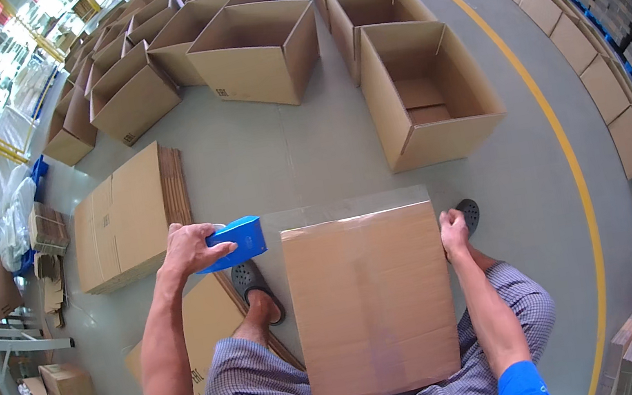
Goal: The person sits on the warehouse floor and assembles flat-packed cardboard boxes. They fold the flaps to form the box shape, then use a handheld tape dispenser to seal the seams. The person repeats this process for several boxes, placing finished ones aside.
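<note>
My left hand [193, 248] is closed around a blue tape dispenser [242, 241], held just beyond the far left corner of a cardboard box [372, 304]. The box stands between my legs with its closed brown face up, and clear tape runs down the middle of that face. A clear strip of tape [346, 207] stretches from the dispenser along the far edge of the box. At the far right corner my right hand [454, 232] is closed, its curled fingers against the box's side. Whatever those fingers hold is hidden.
Several open boxes [439, 137] stand in rows ahead. A stack of flat cartons [121, 220] lies to the left, with more flat cardboard [218, 337] beside my left leg. A yellow floor line [562, 134] curves along the right, before a row of cartons [577, 44].
</note>
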`<action>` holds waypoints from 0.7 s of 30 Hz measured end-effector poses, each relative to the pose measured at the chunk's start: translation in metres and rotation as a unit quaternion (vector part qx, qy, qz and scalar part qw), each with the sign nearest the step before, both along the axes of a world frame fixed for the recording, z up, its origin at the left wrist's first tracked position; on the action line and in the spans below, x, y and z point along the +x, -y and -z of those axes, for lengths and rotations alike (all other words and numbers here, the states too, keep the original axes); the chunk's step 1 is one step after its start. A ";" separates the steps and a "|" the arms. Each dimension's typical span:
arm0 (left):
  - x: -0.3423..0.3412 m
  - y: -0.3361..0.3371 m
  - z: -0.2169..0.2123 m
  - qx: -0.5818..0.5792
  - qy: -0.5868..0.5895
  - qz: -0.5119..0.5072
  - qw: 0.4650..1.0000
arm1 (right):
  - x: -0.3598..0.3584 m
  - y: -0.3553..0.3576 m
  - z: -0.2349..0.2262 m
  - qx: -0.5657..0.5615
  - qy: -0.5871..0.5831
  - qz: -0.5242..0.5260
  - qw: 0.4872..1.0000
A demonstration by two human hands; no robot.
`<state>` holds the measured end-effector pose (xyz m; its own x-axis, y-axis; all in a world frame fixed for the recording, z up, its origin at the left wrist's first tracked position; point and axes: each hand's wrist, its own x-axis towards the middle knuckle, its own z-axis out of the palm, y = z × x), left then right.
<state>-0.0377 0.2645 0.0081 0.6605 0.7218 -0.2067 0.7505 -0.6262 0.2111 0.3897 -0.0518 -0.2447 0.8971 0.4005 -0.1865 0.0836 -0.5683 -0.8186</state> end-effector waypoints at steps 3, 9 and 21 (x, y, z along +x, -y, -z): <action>-0.018 0.006 -0.001 -0.010 -0.028 -0.042 0.999 | -0.076 -0.037 -0.097 0.038 0.368 -0.099 0.924; -0.007 -0.009 0.015 0.005 -0.022 -0.022 1.000 | -0.169 -0.093 -0.121 0.090 0.361 -0.506 0.778; -0.026 -0.049 -0.001 -0.118 0.015 0.003 0.993 | -0.189 -0.110 -0.128 -0.030 0.379 -0.554 0.741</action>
